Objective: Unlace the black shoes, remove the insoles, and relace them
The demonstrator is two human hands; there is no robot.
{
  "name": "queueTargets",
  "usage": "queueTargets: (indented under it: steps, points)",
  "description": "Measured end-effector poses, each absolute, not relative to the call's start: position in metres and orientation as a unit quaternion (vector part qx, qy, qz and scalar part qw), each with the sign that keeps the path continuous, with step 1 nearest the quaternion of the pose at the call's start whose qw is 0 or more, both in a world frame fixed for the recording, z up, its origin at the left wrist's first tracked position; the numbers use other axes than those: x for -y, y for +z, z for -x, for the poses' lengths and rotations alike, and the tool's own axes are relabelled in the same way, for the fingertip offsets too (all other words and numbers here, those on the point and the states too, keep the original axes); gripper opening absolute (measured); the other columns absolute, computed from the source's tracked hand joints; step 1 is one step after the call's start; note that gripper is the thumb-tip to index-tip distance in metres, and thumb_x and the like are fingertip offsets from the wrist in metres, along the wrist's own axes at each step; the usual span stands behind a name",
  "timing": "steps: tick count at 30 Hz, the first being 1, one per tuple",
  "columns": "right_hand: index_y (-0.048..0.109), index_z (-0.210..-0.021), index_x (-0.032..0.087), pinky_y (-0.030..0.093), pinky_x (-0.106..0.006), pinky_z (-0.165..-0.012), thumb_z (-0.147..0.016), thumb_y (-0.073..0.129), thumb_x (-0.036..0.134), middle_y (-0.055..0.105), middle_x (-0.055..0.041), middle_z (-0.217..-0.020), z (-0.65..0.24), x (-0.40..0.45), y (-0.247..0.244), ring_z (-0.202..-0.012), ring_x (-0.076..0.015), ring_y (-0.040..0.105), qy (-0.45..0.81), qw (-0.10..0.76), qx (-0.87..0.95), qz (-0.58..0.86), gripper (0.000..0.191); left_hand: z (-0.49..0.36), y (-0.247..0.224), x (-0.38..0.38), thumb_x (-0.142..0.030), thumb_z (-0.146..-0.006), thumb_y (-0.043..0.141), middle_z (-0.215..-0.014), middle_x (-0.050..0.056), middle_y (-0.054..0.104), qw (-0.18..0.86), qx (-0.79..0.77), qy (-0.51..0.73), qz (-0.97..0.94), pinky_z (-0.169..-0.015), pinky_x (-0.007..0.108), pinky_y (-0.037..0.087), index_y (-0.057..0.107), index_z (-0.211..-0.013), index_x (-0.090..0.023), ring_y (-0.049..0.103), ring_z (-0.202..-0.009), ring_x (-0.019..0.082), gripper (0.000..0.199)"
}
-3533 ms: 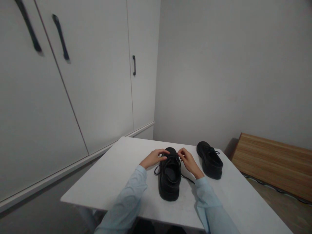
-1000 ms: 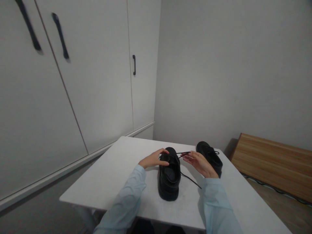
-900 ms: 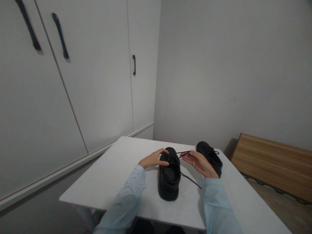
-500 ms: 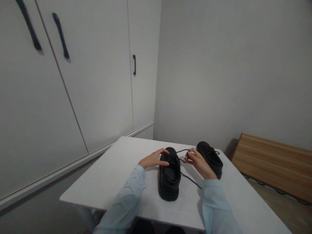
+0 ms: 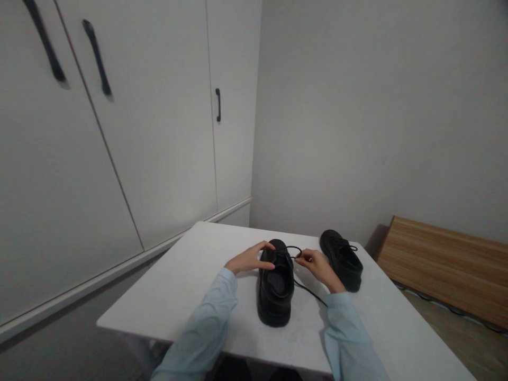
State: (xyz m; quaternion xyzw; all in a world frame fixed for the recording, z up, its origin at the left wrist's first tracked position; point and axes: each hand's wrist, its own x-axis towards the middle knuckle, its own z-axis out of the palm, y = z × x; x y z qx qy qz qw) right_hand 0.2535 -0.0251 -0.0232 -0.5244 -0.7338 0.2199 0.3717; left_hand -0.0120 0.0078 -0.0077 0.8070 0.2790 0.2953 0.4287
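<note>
A black shoe point(image 5: 274, 296) stands on the white table with its heel toward me. My left hand point(image 5: 252, 259) is closed on the shoe's upper from the left, thumb and fingers around the tongue area. To the right of the shoe, my right hand point(image 5: 315, 264) pinches a black shoelace point(image 5: 294, 247) that curves out from the eyelets in a small loop. Another stretch of lace runs from the shoe's right side across the table toward my right sleeve. Behind my right hand sits a second black shoe point(image 5: 342, 259), its lace tied or threaded on top.
The white table point(image 5: 166, 296) carries both shoes. White cabinets point(image 5: 166, 132) with dark handles line the left side, and a grey wall rises behind. A wood-grain board point(image 5: 444, 264) stands beyond the table's right edge, with a dark cable beneath it.
My right hand has moved a little left, closer to the shoe, and the lace it pinches now bends in a shorter loop. My left hand stays in place on the shoe.
</note>
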Motion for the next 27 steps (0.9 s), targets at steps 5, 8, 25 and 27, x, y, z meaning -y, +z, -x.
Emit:
queueTargets:
  steps: [5, 8, 25, 27]
  points:
    - [0.062, -0.063, 0.018, 0.046, -0.03, -0.065, -0.069, 0.064, 0.04, 0.063, -0.005, -0.07, -0.262, 0.022, -0.022, -0.07, -0.0199, 0.057, 0.205, 0.462, 0.674, 0.539, 0.023, 0.012, -0.003, -0.004, -0.033, -0.065, 0.075, -0.119, 0.005, 0.056, 0.434, -0.281, 0.293, -0.804, -0.102, 0.036, 0.033, 0.056, -0.109, -0.026, 0.048, -0.117, 0.022, 0.049]
    - [0.059, -0.063, 0.018, 0.045, -0.03, -0.063, -0.068, 0.062, 0.039, 0.06, -0.0032, -0.064, -0.264, 0.023, -0.02, -0.066, -0.0188, 0.055, 0.213, 0.488, 0.64, 0.554, 0.022, 0.012, -0.002, -0.003, -0.034, -0.066, 0.075, -0.12, 0.005, 0.055, 0.432, -0.289, 0.286, -0.805, -0.102, 0.036, 0.033, 0.056, -0.109, -0.026, 0.048, -0.117, 0.022, 0.048]
    - [0.06, -0.071, 0.017, 0.045, -0.033, -0.068, -0.073, 0.053, 0.044, 0.066, -0.0074, -0.073, -0.263, 0.027, -0.015, -0.072, -0.0231, 0.061, 0.084, 0.549, 0.562, 0.613, 0.028, 0.014, 0.0, -0.002, -0.039, -0.065, 0.075, -0.124, 0.004, 0.054, 0.431, -0.305, 0.273, -0.804, -0.104, 0.036, 0.031, 0.055, -0.112, -0.027, 0.046, -0.119, 0.022, 0.052]
    - [0.063, -0.079, 0.016, 0.047, -0.036, -0.073, -0.074, 0.053, 0.046, 0.068, -0.0107, -0.081, -0.262, 0.026, -0.018, -0.078, -0.0252, 0.062, 0.074, 0.537, 0.578, 0.61, 0.032, 0.013, 0.0, -0.002, -0.039, -0.065, 0.075, -0.123, 0.004, 0.054, 0.433, -0.301, 0.278, -0.803, -0.104, 0.036, 0.031, 0.056, -0.111, -0.027, 0.047, -0.119, 0.022, 0.051]
